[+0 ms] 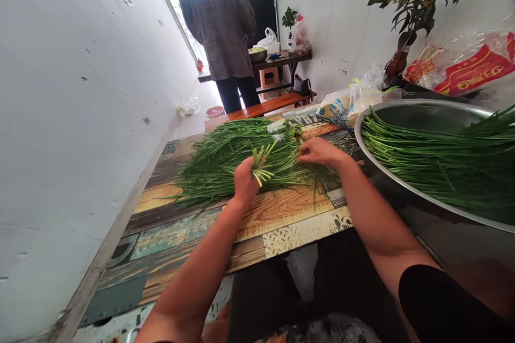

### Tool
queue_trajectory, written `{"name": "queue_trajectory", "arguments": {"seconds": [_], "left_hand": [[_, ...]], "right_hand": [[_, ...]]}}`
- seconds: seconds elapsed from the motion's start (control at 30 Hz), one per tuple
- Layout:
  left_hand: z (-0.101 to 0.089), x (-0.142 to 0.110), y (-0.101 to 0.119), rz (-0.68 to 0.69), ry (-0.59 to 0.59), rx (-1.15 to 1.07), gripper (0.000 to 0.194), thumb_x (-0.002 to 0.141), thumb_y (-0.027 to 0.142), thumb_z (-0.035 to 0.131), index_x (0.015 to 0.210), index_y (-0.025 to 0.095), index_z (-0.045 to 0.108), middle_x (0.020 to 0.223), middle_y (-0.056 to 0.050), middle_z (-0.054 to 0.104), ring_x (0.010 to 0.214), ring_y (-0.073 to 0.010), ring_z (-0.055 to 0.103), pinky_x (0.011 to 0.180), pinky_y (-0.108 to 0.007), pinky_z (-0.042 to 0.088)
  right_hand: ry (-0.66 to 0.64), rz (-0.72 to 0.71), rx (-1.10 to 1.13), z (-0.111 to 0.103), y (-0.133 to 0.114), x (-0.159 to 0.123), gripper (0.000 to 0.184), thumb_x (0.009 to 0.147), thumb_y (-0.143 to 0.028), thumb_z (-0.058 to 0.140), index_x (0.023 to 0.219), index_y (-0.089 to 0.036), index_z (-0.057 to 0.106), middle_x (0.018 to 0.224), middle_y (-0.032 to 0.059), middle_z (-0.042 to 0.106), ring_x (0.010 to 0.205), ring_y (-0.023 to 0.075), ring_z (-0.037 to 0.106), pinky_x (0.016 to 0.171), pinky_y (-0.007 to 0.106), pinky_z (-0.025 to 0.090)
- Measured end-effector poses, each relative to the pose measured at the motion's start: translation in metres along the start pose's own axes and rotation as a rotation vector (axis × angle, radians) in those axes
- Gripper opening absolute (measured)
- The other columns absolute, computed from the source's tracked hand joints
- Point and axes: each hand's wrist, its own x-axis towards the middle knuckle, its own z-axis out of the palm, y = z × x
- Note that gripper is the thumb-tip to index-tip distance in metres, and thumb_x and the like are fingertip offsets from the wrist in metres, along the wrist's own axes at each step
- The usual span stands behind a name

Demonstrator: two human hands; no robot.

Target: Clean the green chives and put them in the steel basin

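Observation:
My left hand [246,179] is closed round a small bunch of garlic chives [262,166], their pale cut ends pointing up and right. Behind and beneath it, a large heap of garlic chives [213,158] lies across the wood-patterned table [281,209], part of it tied with a whitish band [277,126]. My right hand [319,151] is at the stem end of the heap, above withered scraps [322,176]. Its fingertips are pinched together; anything between them is too small to make out. To the right, a steel basin [359,142] holds more chives [418,158].
Plastic bags [350,104] lie behind the basin, near a potted plant [406,21] and a red package [478,72]. An orange bench [261,106] stands beyond the table. Farther off, a person [217,21] stands, back turned, at another table [298,58]. A white wall [80,118] runs along the left.

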Motion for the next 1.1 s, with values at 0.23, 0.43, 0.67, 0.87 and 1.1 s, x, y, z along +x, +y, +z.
{"name": "queue_trajectory", "arguments": {"seconds": [0.23,0.43,0.67,0.87,1.1], "left_hand": [[-0.007,0.007,0.018,0.078,-0.119,0.067,0.02,0.089,0.03,0.057,0.09,0.019,0.074,0.091,-0.009,0.075,0.085,-0.0201,0.068,0.081,-0.033,0.053],[-0.004,0.006,0.013,0.11,-0.293,0.1,0.016,0.084,0.022,0.062,0.089,0.021,0.077,0.087,-0.006,0.076,0.082,-0.0198,0.066,0.078,-0.032,0.051],[-0.004,0.006,0.014,0.057,-0.283,0.072,0.016,0.083,0.019,0.063,0.085,0.019,0.078,0.08,-0.006,0.075,0.07,-0.0171,0.065,0.068,-0.026,0.047],[-0.006,0.007,0.018,0.049,-0.285,0.06,0.016,0.084,0.022,0.063,0.082,0.019,0.078,0.076,-0.005,0.073,0.069,-0.0155,0.064,0.069,-0.025,0.047],[-0.004,0.005,0.016,0.034,-0.277,0.068,0.015,0.083,0.021,0.064,0.083,0.018,0.078,0.077,-0.006,0.074,0.07,-0.016,0.064,0.066,-0.025,0.044]], "right_hand": [[0.264,-0.067,0.459,0.002,-0.024,-0.001,0.042,0.075,-0.055,0.065,0.06,-0.016,0.06,0.056,-0.003,0.045,0.057,0.0094,0.038,0.054,0.026,0.028],[0.326,0.03,0.7,0.02,-0.03,0.007,0.045,0.07,-0.06,0.07,0.061,-0.017,0.06,0.05,-0.0047,0.044,0.048,0.0074,0.037,0.047,0.025,0.028],[0.3,-0.001,0.8,0.029,-0.026,0.011,0.049,0.073,-0.059,0.068,0.095,-0.015,0.068,0.077,0.0063,0.067,0.063,0.0145,0.058,0.056,0.029,0.049],[0.317,-0.398,0.165,0.028,-0.025,0.008,0.03,0.079,-0.035,0.07,0.106,-0.021,0.073,0.131,0.0133,0.058,0.126,0.0305,0.048,0.104,0.05,0.04],[0.586,-0.012,0.426,0.023,-0.007,0.014,0.026,0.078,-0.039,0.065,0.065,-0.017,0.067,0.092,0.0076,0.071,0.085,0.0195,0.063,0.079,0.034,0.049]]}}
